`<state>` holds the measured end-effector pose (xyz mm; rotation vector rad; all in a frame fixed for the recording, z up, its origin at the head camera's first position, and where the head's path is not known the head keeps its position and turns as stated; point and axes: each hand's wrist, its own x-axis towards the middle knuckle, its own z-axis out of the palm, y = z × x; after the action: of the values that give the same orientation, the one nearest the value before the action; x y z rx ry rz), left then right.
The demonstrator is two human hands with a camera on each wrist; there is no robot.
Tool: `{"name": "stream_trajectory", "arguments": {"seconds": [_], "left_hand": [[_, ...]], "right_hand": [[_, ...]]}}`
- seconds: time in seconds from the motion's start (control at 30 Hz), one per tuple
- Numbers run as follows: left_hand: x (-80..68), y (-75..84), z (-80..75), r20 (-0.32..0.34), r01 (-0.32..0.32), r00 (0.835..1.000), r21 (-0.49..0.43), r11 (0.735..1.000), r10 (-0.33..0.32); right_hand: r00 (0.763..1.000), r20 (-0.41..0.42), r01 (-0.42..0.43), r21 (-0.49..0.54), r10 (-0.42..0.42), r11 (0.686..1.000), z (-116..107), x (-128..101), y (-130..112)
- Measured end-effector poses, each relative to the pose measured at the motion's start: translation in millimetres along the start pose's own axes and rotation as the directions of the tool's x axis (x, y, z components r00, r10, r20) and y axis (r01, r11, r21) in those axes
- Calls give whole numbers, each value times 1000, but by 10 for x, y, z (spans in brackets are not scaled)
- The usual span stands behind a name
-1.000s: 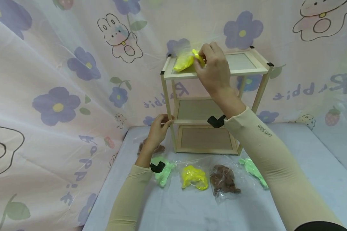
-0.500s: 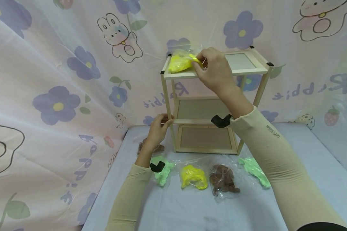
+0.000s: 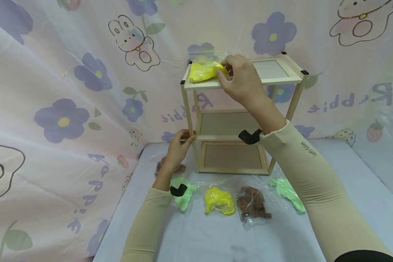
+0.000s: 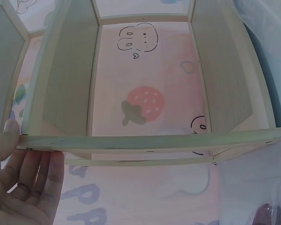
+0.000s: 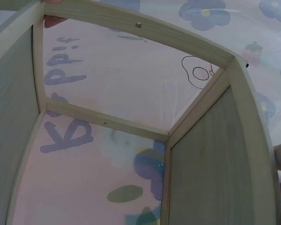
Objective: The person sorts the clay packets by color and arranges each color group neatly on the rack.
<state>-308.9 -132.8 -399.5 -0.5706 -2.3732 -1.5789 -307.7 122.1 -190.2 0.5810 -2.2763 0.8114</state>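
A three-tier wooden shelf [image 3: 275, 80] stands at the back of the table. On the left of its top tier lies a clear bag of yellow pieces [image 3: 201, 71]; my right hand [image 3: 225, 71] pinches that bag's right end. Lower down, my left hand [image 3: 187, 138] grips the shelf's front left post at middle-tier height. The left wrist view shows the left hand [image 4: 18, 154] with its thumb on the wooden post [image 4: 150, 142]. In the right wrist view I see the shelf frame [image 5: 145, 29] from below and one fingertip [image 5: 54, 20] at the top edge.
Bags lie in a row on the blue table [image 3: 347, 174] in front of the shelf: green [image 3: 184, 191], yellow [image 3: 219, 200], brown [image 3: 252, 203], green [image 3: 288, 194]. Another brown bag [image 3: 170, 168] lies behind my left wrist. Printed curtains [image 3: 68, 109] close in the back and left.
My right hand has shifted the yellow bag a little to the left and settled it lower on the top tier. The left hand stays on the post.
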Motion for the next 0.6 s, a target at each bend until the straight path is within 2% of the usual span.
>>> {"name": "stream_trajectory", "arguments": {"seconds": [0.17,0.27,0.33,0.4,0.47,0.6], "left_hand": [[-8,1,-5,-13,5,1000,-23,1000,-5],[-13,9,-6,-24,6,1000,-15,1000,-6],[-12,13,-1,-32,3,999,-5,1000,-3],[-10,16,9,-38,-4,999,3,1000,4],[-8,22,22,-45,-7,999,9,1000,7],[-8,31,40,-58,0,998,14,1000,1]], "right_hand": [[1000,-30,8,9,-8,1000,18,-4,-4],[995,-82,55,30,-52,998,36,-8,22],[984,-146,113,64,-103,991,52,-12,53],[960,-227,190,102,-163,976,63,-25,82],[921,-319,275,129,-222,953,66,-47,108],[853,-465,356,187,-237,915,75,-128,96]]}}
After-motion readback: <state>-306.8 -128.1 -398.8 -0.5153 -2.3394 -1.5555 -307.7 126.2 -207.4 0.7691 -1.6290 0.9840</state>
